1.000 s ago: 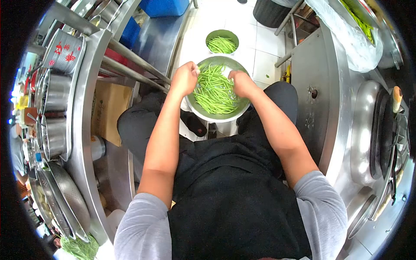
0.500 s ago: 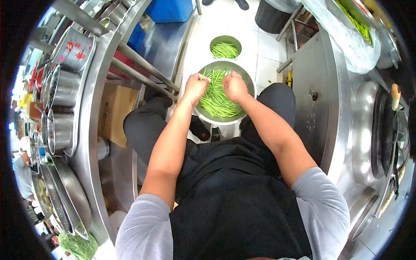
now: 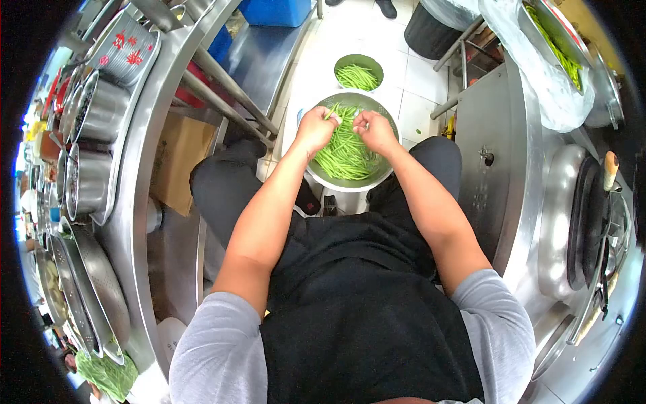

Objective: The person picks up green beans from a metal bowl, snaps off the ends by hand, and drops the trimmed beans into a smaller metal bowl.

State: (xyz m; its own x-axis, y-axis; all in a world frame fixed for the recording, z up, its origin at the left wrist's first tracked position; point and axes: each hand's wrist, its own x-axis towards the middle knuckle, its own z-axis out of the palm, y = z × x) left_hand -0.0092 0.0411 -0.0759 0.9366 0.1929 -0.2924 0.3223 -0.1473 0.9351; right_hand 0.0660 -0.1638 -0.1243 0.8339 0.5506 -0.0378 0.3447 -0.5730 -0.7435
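over the beans in the near bowl, the left hand, pinching a few, and right hand, grip unclear, have drawn closer together, suggesting piecemeal handling.

Two hands, two bean bowls and one bin show.

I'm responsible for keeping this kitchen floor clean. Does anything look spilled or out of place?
Yes: a tiny green scrap lies on the white tiled floor, right of the large round grey bowl of slim green beans. It looks stray there, outside the bowl, though too small to identify.
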